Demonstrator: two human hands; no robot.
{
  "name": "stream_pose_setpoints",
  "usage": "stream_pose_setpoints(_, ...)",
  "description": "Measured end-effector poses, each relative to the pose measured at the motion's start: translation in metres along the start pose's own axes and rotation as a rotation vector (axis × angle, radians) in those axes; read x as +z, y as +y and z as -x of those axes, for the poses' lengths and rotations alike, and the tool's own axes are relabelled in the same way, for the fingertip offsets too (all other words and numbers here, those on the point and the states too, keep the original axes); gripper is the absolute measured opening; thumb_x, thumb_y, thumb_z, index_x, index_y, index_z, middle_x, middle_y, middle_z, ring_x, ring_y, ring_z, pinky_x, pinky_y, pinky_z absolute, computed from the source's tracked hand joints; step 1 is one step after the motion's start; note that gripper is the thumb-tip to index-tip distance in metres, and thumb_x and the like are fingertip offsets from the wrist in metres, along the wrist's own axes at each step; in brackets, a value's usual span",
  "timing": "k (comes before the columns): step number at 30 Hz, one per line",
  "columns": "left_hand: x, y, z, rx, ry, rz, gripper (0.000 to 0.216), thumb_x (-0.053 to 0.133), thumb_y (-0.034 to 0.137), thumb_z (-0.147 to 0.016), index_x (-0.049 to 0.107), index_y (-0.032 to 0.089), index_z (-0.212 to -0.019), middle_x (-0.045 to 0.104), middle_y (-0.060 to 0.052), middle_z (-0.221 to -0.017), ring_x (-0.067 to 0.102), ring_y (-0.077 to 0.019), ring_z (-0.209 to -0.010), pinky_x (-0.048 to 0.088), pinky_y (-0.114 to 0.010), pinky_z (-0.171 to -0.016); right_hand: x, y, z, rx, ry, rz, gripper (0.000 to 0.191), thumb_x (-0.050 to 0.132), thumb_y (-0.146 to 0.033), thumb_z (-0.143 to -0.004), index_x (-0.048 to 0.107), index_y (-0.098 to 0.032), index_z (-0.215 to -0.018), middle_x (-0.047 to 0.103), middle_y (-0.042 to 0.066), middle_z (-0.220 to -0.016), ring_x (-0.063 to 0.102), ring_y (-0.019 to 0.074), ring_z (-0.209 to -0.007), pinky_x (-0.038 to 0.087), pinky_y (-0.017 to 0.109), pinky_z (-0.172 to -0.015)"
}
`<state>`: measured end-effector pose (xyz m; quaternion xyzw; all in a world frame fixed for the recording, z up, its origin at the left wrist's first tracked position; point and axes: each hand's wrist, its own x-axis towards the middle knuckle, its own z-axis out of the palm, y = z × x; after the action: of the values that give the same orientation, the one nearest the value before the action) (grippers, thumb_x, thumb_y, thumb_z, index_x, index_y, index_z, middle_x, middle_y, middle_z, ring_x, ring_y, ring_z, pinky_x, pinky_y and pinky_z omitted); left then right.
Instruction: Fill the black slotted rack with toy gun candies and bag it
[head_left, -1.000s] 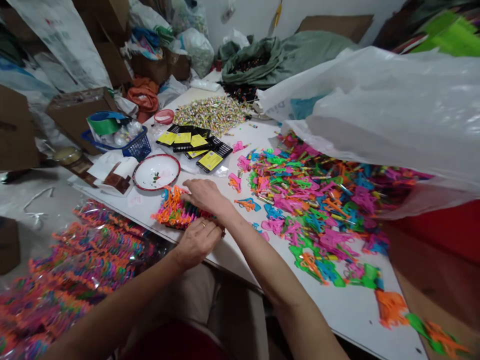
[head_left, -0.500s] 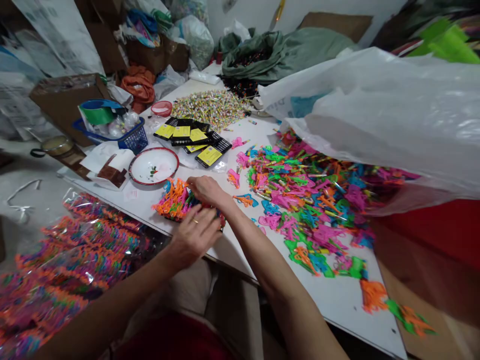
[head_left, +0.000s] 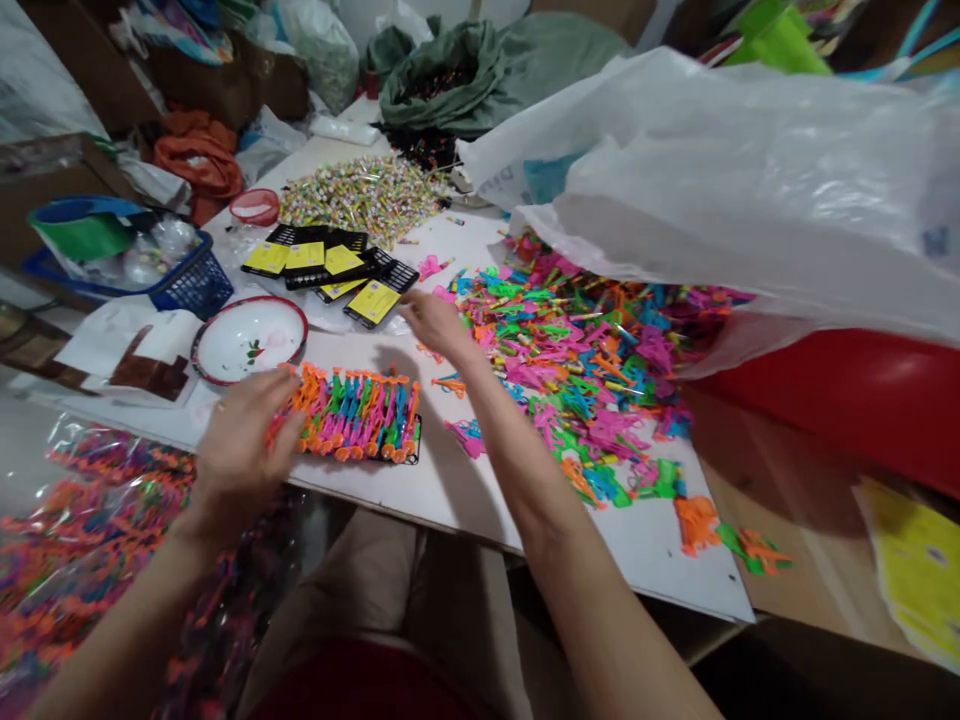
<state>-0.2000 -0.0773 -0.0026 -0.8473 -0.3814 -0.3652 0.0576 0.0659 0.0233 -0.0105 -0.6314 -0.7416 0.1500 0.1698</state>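
Note:
A row of small orange, green, blue and pink plastic toys (head_left: 358, 412) stands packed on a black card near the table's front edge. My left hand (head_left: 241, 440), slightly blurred, has its fingers stretched out against the row's left end. My right hand (head_left: 437, 322) reaches further back, fingers extended flat over the white table (head_left: 480, 480). It lies between the black and yellow cards (head_left: 330, 268) and the big loose pile of coloured toys (head_left: 592, 350), holding nothing that I can see.
A red-rimmed white bowl (head_left: 247, 338) sits left of the row, with a blue basket (head_left: 187, 285) behind it. A heap of small wrapped sweets (head_left: 360, 195) lies at the back. A large white plastic bag (head_left: 735, 190) overhangs the pile. Filled clear packets (head_left: 82, 540) lie at my lower left.
My right hand left the toy row and moved back toward the loose pile. My left hand slid to the row's left end. The row now lies straight and spread out; the view shifted right.

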Motion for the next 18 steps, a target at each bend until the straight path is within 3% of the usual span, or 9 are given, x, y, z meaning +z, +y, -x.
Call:
stream_pose_setpoints(3, -0.008, -0.03, -0.032, -0.142, -0.095, 0.051, 0.032, 0.052, 0.031, -0.092, 0.06, 0.019, -0.121, 0.066, -0.011, -0.115, 0.061, -0.0253, -0.11, 0.048, -0.043, -0.098, 0.015, 0.047, -0.005, 0.193, 0.01, 0.223, 0.041, 0.036, -0.009, -0.094, 0.052, -0.014, -0.131, 0.055, 0.018, -0.128, 0.056, 0.0264, -0.113, 0.047, 0.034, -0.086)
stream_pose_setpoints(6, 0.009, -0.043, -0.053, -0.082, -0.36, 0.121, 0.04, 0.047, 0.042, -0.093, 0.059, 0.017, -0.122, 0.066, -0.01, -0.118, 0.06, -0.0249, -0.111, 0.045, -0.042, -0.099, 0.039, 0.072, -0.005, 0.121, -0.071, 0.398, 0.034, 0.038, -0.013, -0.095, 0.056, -0.011, -0.123, 0.047, 0.02, -0.133, 0.05, 0.0281, -0.118, 0.046, 0.035, -0.087)
stream_pose_setpoints(10, 0.039, -0.029, -0.066, 0.01, -0.584, 0.165, 0.051, 0.042, 0.051, -0.093, 0.057, 0.015, -0.127, 0.064, -0.011, -0.124, 0.057, -0.026, -0.115, 0.041, -0.045, -0.102, 0.054, 0.084, -0.006, 0.057, -0.08, 0.466, 0.03, 0.039, -0.016, -0.095, 0.058, -0.005, -0.117, 0.051, 0.022, -0.125, 0.05, 0.0278, -0.114, 0.043, 0.035, -0.088)
stream_pose_setpoints(13, 0.044, -0.021, -0.075, -0.046, -0.57, 0.217, 0.051, 0.04, 0.05, -0.094, 0.059, 0.015, -0.124, 0.065, -0.011, -0.123, 0.058, -0.0255, -0.112, 0.042, -0.044, -0.101, 0.051, 0.089, -0.002, 0.036, -0.097, 0.48, 0.033, 0.033, -0.008, -0.095, 0.059, -0.005, -0.115, 0.053, 0.022, -0.122, 0.05, 0.0269, -0.113, 0.043, 0.034, -0.087)
stream_pose_setpoints(18, 0.034, -0.019, -0.096, -0.29, -0.463, 0.327, 0.05, 0.047, 0.054, -0.089, 0.062, 0.018, -0.12, 0.068, -0.009, -0.116, 0.063, -0.0248, -0.103, 0.048, -0.039, -0.093, 0.047, 0.088, 0.018, 0.008, -0.099, 0.463, 0.034, 0.031, -0.01, -0.096, 0.054, -0.007, -0.121, 0.053, 0.021, -0.126, 0.05, 0.0273, -0.113, 0.04, 0.04, -0.094)
